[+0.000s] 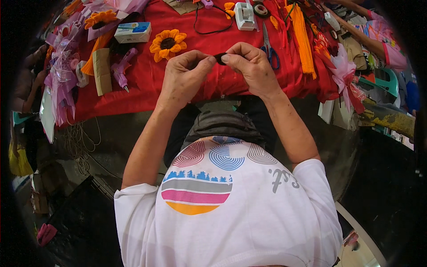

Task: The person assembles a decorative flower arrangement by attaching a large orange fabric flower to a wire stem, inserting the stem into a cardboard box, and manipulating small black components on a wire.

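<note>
A small dark brown piece, round and soft-looking, is pinched between my two hands above the table's front part; its exact kind is hard to make out. My left hand grips its left side between thumb and forefinger. On the opposite side, the thumb and fingertips of my right hand close on it and hide part of it. An orange fuzzy flower with a dark brown centre lies just beyond my left hand. Blue-handled scissors rest beside my right hand, blades pointing away.
Red cloth covers the table. To the left are a purple glue gun, a brown paper strip and a small box. A white tape dispenser and orange fuzzy stems lie to the right. Another person's arm reaches in at right.
</note>
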Demonstrator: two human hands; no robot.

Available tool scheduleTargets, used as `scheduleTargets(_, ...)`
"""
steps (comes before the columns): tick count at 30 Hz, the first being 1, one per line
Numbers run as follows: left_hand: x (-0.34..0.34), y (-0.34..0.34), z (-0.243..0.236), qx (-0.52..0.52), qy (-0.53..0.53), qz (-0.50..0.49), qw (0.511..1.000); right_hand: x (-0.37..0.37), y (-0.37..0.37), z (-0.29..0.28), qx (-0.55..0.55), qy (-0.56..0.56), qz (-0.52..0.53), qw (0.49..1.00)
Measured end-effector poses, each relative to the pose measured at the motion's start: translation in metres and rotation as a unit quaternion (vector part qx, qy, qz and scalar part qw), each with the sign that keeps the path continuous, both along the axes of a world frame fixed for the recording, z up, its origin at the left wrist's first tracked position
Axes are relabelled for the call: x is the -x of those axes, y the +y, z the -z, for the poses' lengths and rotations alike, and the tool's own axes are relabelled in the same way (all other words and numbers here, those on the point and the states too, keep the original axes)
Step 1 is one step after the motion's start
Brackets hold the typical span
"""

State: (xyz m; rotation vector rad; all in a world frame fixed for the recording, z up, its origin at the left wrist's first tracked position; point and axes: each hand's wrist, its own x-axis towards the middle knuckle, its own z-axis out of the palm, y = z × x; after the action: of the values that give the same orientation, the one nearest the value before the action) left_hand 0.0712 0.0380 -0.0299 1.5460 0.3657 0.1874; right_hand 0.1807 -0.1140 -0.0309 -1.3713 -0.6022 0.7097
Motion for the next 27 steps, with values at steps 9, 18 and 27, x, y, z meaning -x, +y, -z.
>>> scheduleTargets(9, 0.000, -0.015, -0.006, 0.038, -0.028, -0.061, 0.997, 0.007, 0.002, 0.000, -0.050, 0.032, 0.044, 0.997)
scheduleTargets(18, 0.003, 0.010, -0.018, -0.068, -0.003, 0.045, 0.997, -0.020, -0.009, -0.028, 0.067, -0.132, -0.121, 0.982)
scheduleTargets(27, -0.004, 0.016, -0.033, -0.204, 0.034, 0.183, 0.961, -0.029, -0.002, -0.045, 0.202, -0.239, -0.253, 0.916)
